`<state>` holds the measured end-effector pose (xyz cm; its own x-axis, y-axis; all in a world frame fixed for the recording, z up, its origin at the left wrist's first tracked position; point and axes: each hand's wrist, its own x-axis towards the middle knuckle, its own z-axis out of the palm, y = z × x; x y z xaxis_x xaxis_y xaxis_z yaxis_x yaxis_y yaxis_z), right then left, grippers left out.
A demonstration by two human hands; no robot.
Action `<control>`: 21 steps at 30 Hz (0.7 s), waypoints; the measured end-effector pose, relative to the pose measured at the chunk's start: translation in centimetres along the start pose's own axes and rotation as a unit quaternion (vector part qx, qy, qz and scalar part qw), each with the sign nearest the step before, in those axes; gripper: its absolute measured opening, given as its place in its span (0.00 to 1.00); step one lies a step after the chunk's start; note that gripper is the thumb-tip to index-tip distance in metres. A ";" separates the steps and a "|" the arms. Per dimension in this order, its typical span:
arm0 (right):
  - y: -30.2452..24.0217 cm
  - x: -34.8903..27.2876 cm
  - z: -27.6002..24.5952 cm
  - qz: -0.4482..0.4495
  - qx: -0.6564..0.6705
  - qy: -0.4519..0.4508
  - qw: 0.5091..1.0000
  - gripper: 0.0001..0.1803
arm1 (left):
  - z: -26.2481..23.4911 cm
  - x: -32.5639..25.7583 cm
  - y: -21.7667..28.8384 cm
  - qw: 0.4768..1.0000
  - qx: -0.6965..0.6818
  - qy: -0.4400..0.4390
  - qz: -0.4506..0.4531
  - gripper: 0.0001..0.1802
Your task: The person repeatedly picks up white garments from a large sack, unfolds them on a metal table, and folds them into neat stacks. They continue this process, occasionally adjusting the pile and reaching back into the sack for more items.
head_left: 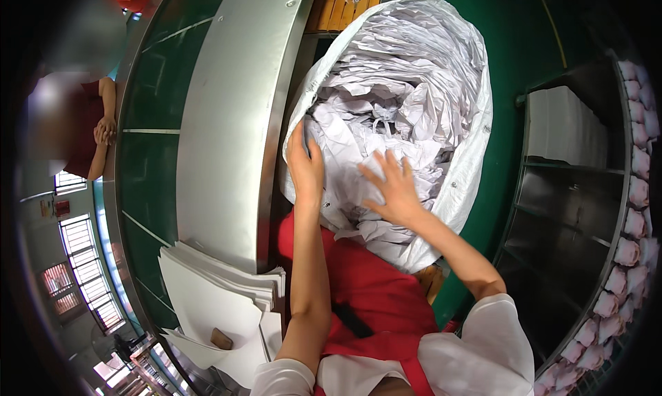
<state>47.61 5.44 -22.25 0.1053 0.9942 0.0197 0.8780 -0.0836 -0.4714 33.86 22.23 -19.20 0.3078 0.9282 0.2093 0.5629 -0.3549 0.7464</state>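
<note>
A big white woven sack [476, 154] stands open just in front of the person, pressed against their red apron [376, 292], with its mouth turned up toward the camera. It is stuffed to the brim with crumpled white paper [407, 72]: loose sheets and folded pieces, creased and tangled, heaped higher at the far side. The sack's rim is rolled outward and sags at the right, where small metal eyelets show along the edge.

Both hands are in the near part of the heap. The left hand [305, 165] lies at the sack's left edge, fingers curled down into the paper, its grip half closed on the sheets under it; whether it truly pinches one cannot be told. The right hand [392, 187] rests flat on top of the paper, fingers spread wide, holding nothing.

To the left of the sack runs a curved steel counter [227, 120] beside a green belt [148, 99]. A stack of flat white sheets [207, 299] lies at the counter's near end, with a small brown block [221, 339] on it. A grey metal rack [572, 210] stands to the right, holding a white stack [562, 127] on its top shelf. Another person sits at far left, hands clasped.
</note>
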 end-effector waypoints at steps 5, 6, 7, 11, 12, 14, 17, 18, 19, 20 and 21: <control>2.9 -0.6 10.1 0.045 -0.107 -0.019 0.993 0.45 | -1.2 -6.0 -3.7 0.984 0.150 -0.028 -0.094 0.32; 4.4 0.0 11.5 0.059 -0.124 -0.016 0.990 0.44 | -1.8 -6.8 -3.8 0.975 0.182 -0.038 -0.122 0.34; 6.0 1.1 12.6 0.069 -0.124 -0.028 0.989 0.44 | -2.6 -7.1 -3.2 0.969 0.189 -0.045 -0.151 0.35; 6.7 4.0 9.6 0.087 -0.076 -0.126 0.985 0.40 | -5.3 -10.3 -2.2 0.948 0.231 -0.109 -0.189 0.38; 5.9 3.8 8.3 0.095 -0.054 -0.104 0.988 0.37 | -5.6 -11.7 -2.9 0.943 0.246 -0.129 -0.181 0.38; 4.0 3.2 5.1 0.108 -0.013 -0.065 0.992 0.33 | -4.8 -15.0 -5.5 0.974 0.211 -0.062 -0.052 0.35; 1.9 -1.3 1.8 0.051 0.103 0.082 0.990 0.30 | -3.9 -17.5 -5.0 0.968 0.213 -0.117 0.064 0.24; 1.1 -3.1 1.4 0.035 0.155 0.100 0.982 0.31 | -3.6 -18.3 -4.4 0.962 0.217 -0.154 0.060 0.22; 0.0 -5.0 1.8 0.011 0.142 0.059 0.988 0.32 | -3.5 -18.8 -4.0 0.954 0.223 -0.193 0.059 0.20; -1.3 -7.0 2.5 -0.013 0.128 0.017 0.991 0.34 | -3.5 -19.5 -3.5 0.943 0.229 -0.233 0.057 0.19; -2.4 -8.4 3.1 -0.041 0.112 -0.026 0.993 0.35 | -2.8 -20.5 -4.0 0.940 0.257 -0.219 0.055 0.12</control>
<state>43.14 -2.46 -24.03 0.0086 0.9997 0.0230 0.7558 0.0085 -0.6547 23.15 4.96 -24.63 0.6082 0.7880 -0.0959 0.7707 -0.5572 0.3092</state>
